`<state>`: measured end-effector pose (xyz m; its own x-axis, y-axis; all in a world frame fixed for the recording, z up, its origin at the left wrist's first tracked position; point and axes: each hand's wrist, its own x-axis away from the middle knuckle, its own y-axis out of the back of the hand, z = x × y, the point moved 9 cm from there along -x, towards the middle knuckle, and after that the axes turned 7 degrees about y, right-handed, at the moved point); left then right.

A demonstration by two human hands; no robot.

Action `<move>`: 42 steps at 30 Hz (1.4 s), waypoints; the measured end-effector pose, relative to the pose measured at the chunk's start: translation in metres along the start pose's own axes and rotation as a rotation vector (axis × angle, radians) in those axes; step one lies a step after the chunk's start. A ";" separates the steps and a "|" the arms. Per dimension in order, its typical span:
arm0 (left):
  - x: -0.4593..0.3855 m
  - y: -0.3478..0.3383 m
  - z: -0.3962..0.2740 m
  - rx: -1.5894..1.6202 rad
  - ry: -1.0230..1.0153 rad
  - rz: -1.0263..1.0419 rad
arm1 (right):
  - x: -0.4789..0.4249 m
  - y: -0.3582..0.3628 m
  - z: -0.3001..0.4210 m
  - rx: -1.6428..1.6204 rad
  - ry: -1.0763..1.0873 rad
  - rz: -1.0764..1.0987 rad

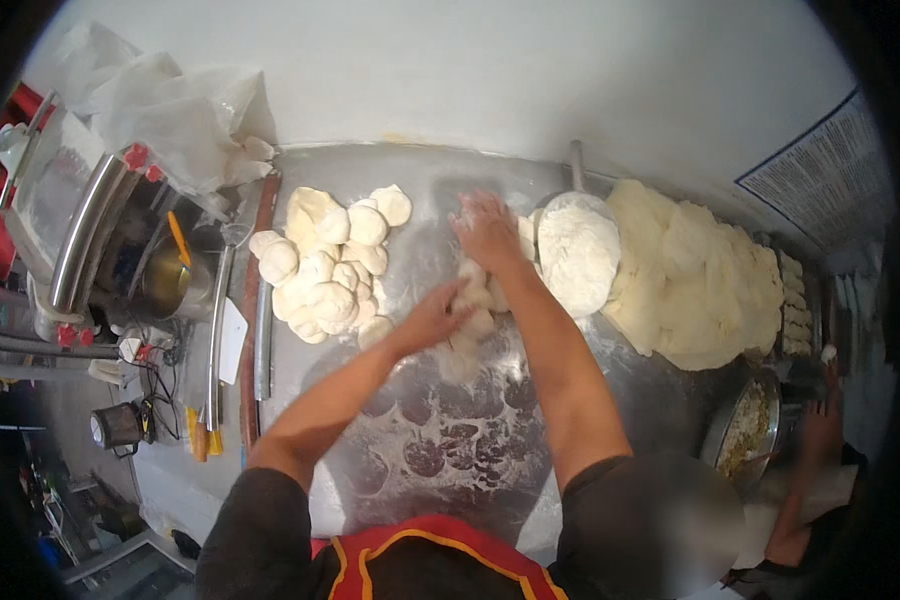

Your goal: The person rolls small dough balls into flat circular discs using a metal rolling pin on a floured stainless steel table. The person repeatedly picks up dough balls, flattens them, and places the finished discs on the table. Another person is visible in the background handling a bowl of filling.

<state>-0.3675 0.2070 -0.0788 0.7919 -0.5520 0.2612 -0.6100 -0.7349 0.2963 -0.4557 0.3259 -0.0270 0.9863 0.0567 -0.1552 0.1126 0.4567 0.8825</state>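
My left hand [439, 313] is at the left edge of a small group of flattened dough pieces [478, 324], thumb and fingers apart, touching or almost touching them. Motion blurs these pieces. Farther back, my right hand [487, 227] is spread low over the steel tabletop [435, 180], its fingertips whitened with flour. Some dough pieces are partly hidden behind my right forearm. To the left lies a heaped pile of dough rounds [326, 274]. A metal scoop or pan full of flour [579, 251] rests to the right, beside a large slab of dough [690, 274].
Flour with round bare marks [450, 442] covers the near tabletop. At right are a bowl of filling [746, 431], a tray of shaped dough pieces [795, 304] and another person's hand [821, 427]. A dough-rolling machine [90, 232] and a metal pot [169, 281] stand left.
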 end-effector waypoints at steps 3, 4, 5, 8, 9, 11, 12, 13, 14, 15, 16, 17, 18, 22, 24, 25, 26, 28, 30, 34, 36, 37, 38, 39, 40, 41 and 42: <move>0.039 0.028 -0.009 -0.171 -0.004 -0.371 | 0.005 -0.015 0.006 0.213 -0.038 0.031; 0.047 0.023 -0.001 -0.164 -0.050 -0.350 | 0.017 -0.018 0.014 0.260 -0.004 0.000; 0.054 0.016 0.007 -0.157 -0.098 -0.329 | 0.026 -0.028 0.018 0.273 0.076 0.090; 0.090 -0.020 0.020 -0.056 -0.012 -0.240 | 0.078 -0.040 0.041 0.200 0.262 0.256; 0.105 -0.027 0.024 -0.009 0.048 -0.216 | 0.101 -0.025 0.057 0.117 0.277 0.226; 0.145 -0.025 0.018 -0.006 -0.007 -0.195 | 0.151 -0.019 0.070 0.109 0.314 0.248; 0.160 -0.021 0.011 -0.008 -0.050 -0.178 | 0.172 -0.010 0.080 0.063 0.363 0.206; 0.178 0.001 0.012 -0.077 0.047 -0.276 | 0.192 0.003 0.089 0.023 0.402 0.167; 0.200 0.029 0.018 -0.144 0.140 -0.369 | 0.204 0.018 0.094 0.014 0.367 0.156; 0.237 0.059 0.031 -0.350 -0.023 -0.655 | 0.214 0.035 0.102 0.001 0.335 0.148; 0.262 0.096 0.058 -0.418 0.101 -0.815 | 0.225 0.046 0.105 -0.009 0.302 0.131; 0.283 0.127 0.062 -0.552 0.178 -0.968 | 0.238 0.056 0.101 -0.081 0.228 0.055; 0.297 0.153 0.062 -0.624 0.159 -1.042 | 0.254 0.065 0.095 -0.150 0.151 -0.007; 0.344 0.203 0.079 -0.826 0.263 -1.194 | 0.323 0.087 0.110 -0.155 0.021 -0.050; 0.380 0.214 0.096 -0.833 0.352 -1.256 | 0.357 0.085 0.106 -0.163 -0.016 -0.071; 0.395 0.221 0.098 -0.840 0.384 -1.284 | 0.373 0.086 0.102 -0.167 -0.041 -0.092; 0.408 0.225 0.114 -0.895 0.429 -1.311 | 0.388 0.087 0.102 -0.164 -0.059 -0.086; 0.398 0.232 0.120 -0.970 0.464 -1.150 | 0.408 0.085 0.105 -0.160 -0.098 -0.066; 0.377 0.250 0.156 -1.141 0.523 -1.005 | 0.425 0.086 0.116 -0.163 -0.074 -0.126; 0.363 0.282 0.186 -1.016 0.631 -0.747 | 0.437 0.090 0.151 -0.109 -0.048 -0.151; 0.369 0.272 0.183 -0.808 0.593 -0.761 | 0.457 0.096 0.152 -0.149 -0.120 -0.153; 0.380 0.263 0.174 -0.702 0.544 -0.768 | 0.469 0.096 0.149 -0.166 -0.153 -0.152; 0.399 0.248 0.167 -0.731 0.471 -0.788 | 0.480 0.096 0.145 -0.165 -0.177 -0.163; 0.423 0.230 0.164 -0.755 0.401 -0.808 | 0.493 0.096 0.142 -0.163 -0.199 -0.170; 0.453 0.201 0.134 -0.752 0.212 -0.951 | 0.502 0.096 0.137 -0.164 -0.219 -0.178; 0.479 0.176 0.127 -0.703 0.203 -0.959 | 0.508 0.097 0.137 -0.175 -0.223 -0.189; 0.502 0.155 0.122 -0.652 0.196 -0.970 | 0.510 0.096 0.137 -0.187 -0.223 -0.200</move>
<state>-0.0612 -0.2318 -0.0136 0.9484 0.2365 -0.2113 0.2987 -0.4420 0.8458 0.0745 0.2773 0.0397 0.9514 -0.2363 -0.1976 0.3024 0.5951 0.7446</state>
